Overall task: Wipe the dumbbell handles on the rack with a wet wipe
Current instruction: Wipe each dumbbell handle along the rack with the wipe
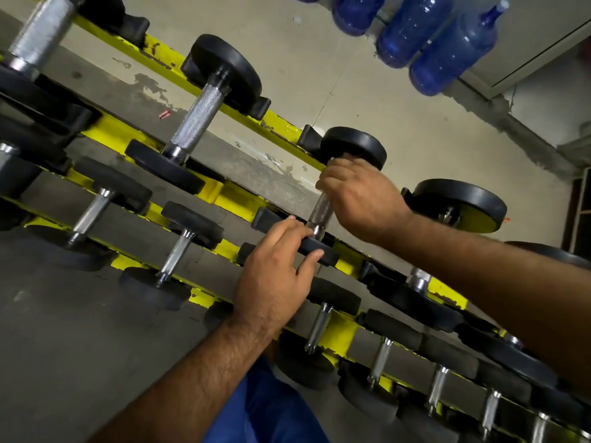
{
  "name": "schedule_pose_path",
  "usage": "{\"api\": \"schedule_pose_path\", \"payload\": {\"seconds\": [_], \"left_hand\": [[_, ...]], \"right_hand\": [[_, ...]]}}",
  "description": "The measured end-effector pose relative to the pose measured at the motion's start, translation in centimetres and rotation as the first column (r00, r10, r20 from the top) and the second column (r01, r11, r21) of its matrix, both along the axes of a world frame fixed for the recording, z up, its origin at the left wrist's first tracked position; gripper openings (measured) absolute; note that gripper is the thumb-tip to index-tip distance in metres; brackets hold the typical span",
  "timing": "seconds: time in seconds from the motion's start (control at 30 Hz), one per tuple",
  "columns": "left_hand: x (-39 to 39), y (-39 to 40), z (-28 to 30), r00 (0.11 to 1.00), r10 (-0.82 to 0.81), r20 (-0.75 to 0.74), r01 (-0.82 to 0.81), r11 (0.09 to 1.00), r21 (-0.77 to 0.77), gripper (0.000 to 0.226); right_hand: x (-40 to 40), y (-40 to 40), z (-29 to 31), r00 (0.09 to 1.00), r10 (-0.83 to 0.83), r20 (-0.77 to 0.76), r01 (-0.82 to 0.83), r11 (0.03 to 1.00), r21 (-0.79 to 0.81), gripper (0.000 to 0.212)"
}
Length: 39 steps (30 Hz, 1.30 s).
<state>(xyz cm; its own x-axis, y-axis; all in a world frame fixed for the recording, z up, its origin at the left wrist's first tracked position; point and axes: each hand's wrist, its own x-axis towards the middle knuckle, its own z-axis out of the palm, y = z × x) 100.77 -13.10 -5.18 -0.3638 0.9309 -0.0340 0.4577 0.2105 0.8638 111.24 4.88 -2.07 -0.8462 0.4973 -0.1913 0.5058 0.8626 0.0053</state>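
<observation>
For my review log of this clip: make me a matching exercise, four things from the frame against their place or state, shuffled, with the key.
Things
1. right hand
2. left hand
3. blue plastic water bottles
4. yellow painted steel rack rail

Place or state
A. lying on the floor beyond the rack, by the wall
B. curled round a knurled chrome dumbbell handle
C. resting on the near black rubber dumbbell head
D. carrying the black cradles under the dumbbells

Pairs: 1-B, 2-C, 3-A, 4-D
</observation>
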Motion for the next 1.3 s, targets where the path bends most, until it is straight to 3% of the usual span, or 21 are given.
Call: {"api": "schedule_pose_path", "payload": {"seconds": [0.07,0.13,0.2,0.3,0.4,0.5,0.63,0.8,1.0,1.3], "left_hand": [[-0.2,0.0,0.0,1.0,-0.006,0.001,0.006,1.0,0.002,0.032],[-0.6,0.1,-0.2,1.0,-0.011,0.0,0.011,1.0,0.009,0.032],[-0.9,0.2,-0.2,1.0,-0.017,0.01,0.017,1.0,-0.005,0.03],[-1.7,0.2,-0.2,0.999,-0.017,0.032,0.017,1.0,-0.004,0.028],[-2.4,0.4,-0.3,0.998,-0.021,0.064,0.022,1.0,-0.012,0.026],[-3.1,0.6,-0.1,0.995,-0.023,0.099,0.027,0.999,-0.045,0.026],[-4.2,0.6,0.2,0.987,-0.09,0.134,0.103,0.991,-0.087,0.041],[-5.3,0.9,-0.2,0.969,-0.243,-0.03,0.233,0.954,-0.19,0.058],[-5.1,1.7,-1.7,0.968,-0.236,-0.086,0.223,0.964,-0.144,0.041],[-5.6,1.8,-2.4,0.948,-0.302,-0.106,0.295,0.953,-0.075,0.036]], "right_hand": [[-0.2,-1.4,-0.2,0.99,0.133,0.038,-0.13,0.989,-0.065,0.047],[0.2,-2.0,0.0,0.963,0.263,0.063,-0.25,0.956,-0.155,0.04],[0.4,-0.6,0.0,0.981,0.195,-0.001,-0.195,0.976,-0.094,0.03],[-0.1,-0.1,0.0,0.998,0.051,-0.045,-0.052,0.998,-0.026,0.037],[-0.8,-1.3,0.7,0.993,0.038,-0.116,-0.052,0.991,-0.125,0.041],[-0.4,-1.8,1.7,0.942,-0.135,-0.307,0.092,0.984,-0.15,0.036],[0.9,-2.3,2.4,0.901,-0.257,-0.349,0.169,0.95,-0.263,0.039],[1.2,-3.1,2.7,0.843,-0.386,-0.375,0.262,0.903,-0.339,0.041],[0.5,-4.0,2.0,0.861,-0.297,-0.412,0.176,0.935,-0.306,0.04],[0.5,-4.2,1.0,0.829,-0.334,-0.449,0.201,0.926,-0.318,0.037]]}}
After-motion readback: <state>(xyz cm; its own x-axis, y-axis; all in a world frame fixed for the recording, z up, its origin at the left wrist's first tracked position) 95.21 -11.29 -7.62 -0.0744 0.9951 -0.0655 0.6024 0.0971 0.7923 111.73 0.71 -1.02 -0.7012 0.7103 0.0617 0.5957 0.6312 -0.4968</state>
